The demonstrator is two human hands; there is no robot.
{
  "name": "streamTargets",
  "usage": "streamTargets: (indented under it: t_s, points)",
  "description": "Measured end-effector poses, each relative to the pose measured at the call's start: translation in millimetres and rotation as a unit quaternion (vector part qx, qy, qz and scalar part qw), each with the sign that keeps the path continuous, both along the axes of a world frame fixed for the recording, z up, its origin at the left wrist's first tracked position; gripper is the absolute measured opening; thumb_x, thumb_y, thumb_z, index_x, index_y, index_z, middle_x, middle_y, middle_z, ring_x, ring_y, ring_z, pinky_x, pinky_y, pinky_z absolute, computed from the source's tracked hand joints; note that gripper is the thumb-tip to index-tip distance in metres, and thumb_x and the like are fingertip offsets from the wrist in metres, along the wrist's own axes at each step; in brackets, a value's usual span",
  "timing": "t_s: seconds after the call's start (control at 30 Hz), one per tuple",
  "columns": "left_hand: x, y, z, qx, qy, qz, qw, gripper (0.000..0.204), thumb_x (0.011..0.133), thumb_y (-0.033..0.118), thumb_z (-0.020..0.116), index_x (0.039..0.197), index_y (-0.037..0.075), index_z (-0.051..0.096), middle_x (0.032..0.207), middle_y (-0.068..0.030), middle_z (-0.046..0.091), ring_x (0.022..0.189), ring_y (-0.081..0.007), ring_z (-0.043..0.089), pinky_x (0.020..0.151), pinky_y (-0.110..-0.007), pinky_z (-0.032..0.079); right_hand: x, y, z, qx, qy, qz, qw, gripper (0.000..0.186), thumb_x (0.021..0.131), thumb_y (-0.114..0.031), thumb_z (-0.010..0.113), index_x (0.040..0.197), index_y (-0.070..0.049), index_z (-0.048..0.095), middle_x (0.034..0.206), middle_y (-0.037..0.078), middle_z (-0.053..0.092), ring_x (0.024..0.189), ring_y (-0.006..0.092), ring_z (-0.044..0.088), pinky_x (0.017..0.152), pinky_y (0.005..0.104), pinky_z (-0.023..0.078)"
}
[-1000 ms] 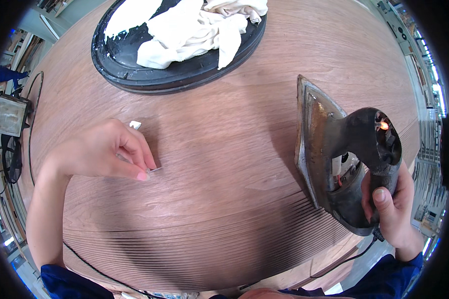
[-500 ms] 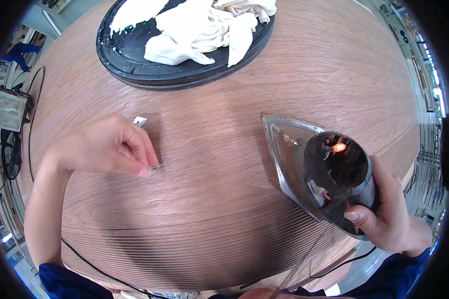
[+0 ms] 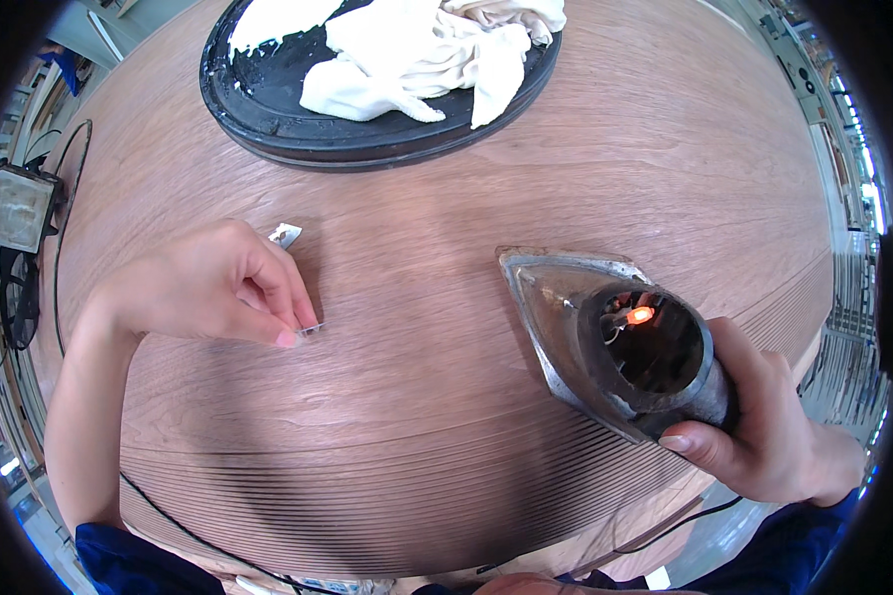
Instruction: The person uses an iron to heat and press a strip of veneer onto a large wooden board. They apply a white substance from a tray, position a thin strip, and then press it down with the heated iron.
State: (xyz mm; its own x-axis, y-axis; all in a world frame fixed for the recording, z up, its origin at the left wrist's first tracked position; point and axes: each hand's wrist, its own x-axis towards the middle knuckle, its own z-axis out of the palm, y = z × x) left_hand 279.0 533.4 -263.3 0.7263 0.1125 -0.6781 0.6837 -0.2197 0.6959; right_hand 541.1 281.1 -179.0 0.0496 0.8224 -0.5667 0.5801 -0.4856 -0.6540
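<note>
I have the right hand (image 3: 764,436) wrapped around the rear of an old grey metal clothes iron with a dark hollow body and a small orange lamp glowing inside (image 3: 620,342), fingers curled and pressed tight around its back end, thumb along the near side. The iron sits on the broad sheet of reddish-brown wood veneer (image 3: 446,198) that covers the round work surface, to the right of the middle, and its soleplate looks flat or close to flat on the wood. I judge it heavy, rigid and hot at the base, so the only sensible place to hold it is where I have it now, at the rear grip, well clear of the metal rim. Its long axis runs from lower right to upper left, and the pointed nose aims up and left, toward the middle of the sheet. The left hand (image 3: 203,288) rests knuckles-up on the veneer well apart from the iron, thumb and forefinger pinched on a small thin silvery blade (image 3: 311,327) lying flat against the wood; a second little pale scrap (image 3: 286,234) lies just beyond the knuckles. The blade I take to be light, stiff and sharp; the veneer thin and liable to scorch or crack. At the far edge stands a black oval tray (image 3: 268,129) with crumpled white cloths (image 3: 417,55) heaped in it.
</note>
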Motion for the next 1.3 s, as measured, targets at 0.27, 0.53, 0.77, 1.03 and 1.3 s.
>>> streamTargets:
  t_s: [0.27, 0.53, 0.77, 1.03, 1.3]
  points:
    - [-1.4, 3.2, -2.7, 0.002, -0.011, -0.018, 1.0, 0.007, 0.07, 0.004, 0.078, 0.074, 0.003, 0.072, 0.089, -0.0076, 0.07, 0.08, -0.0134, 0.065, 0.07, -0.023, 0.052, -3.1, 10.3, 1.9, -0.008, 0.007, 0.001, 1.0, 0.062, 0.084, -0.044, 0.067, 0.111, 0.007, 0.045, 0.081, 0.015, 0.059, 0.068, 0.0195, 0.06, 0.062, 0.0296, 0.046]
    - [-0.3, 2.7, -2.8, 0.006, -0.01, -0.022, 1.0, 0.008, 0.072, 0.006, 0.076, 0.068, 0.003, 0.07, 0.088, -0.0061, 0.07, 0.074, -0.0104, 0.063, 0.067, -0.024, 0.049, -4.9, 11.6, -2.0, -0.005, -0.001, 0.011, 1.0, 0.059, 0.084, -0.043, 0.067, 0.107, 0.006, 0.046, 0.079, 0.015, 0.059, 0.065, 0.0202, 0.06, 0.059, 0.0294, 0.046]
    - [-1.5, 2.4, -5.1, 0.005, -0.017, -0.019, 1.0, 0.009, 0.072, 0.006, 0.075, 0.067, 0.003, 0.069, 0.087, -0.0062, 0.07, 0.073, -0.0102, 0.062, 0.066, -0.023, 0.049, -8.8, 13.8, -6.6, 0.013, 0.001, 0.045, 0.999, 0.056, 0.083, -0.042, 0.068, 0.105, 0.005, 0.046, 0.073, 0.014, 0.06, 0.06, 0.0203, 0.061, 0.054, 0.0259, 0.045]
    - [-4.0, 1.7, -3.0, 0.021, -0.007, -0.021, 1.0, 0.006, 0.07, 0.006, 0.077, 0.072, 0.004, 0.072, 0.086, -0.0063, 0.07, 0.075, -0.0123, 0.064, 0.066, -0.023, 0.049, -14.6, 25.1, -0.9, -0.02, -0.039, 0.105, 0.993, 0.053, 0.084, -0.038, 0.068, 0.106, 0.005, 0.045, 0.07, 0.015, 0.062, 0.059, 0.0215, 0.065, 0.056, 0.0273, 0.05]
    - [-3.6, -0.9, -2.4, 0.055, 0.013, -0.025, 0.998, 0.007, 0.071, 0.007, 0.075, 0.076, 0.003, 0.072, 0.081, -0.0048, 0.068, 0.071, -0.0103, 0.062, 0.064, -0.022, 0.049, -20.9, 30.9, -2.6, -0.057, -0.061, 0.095, 0.992, 0.052, 0.085, -0.037, 0.067, 0.106, 0.004, 0.045, 0.074, 0.017, 0.063, 0.063, 0.0245, 0.066, 0.059, 0.0292, 0.052]
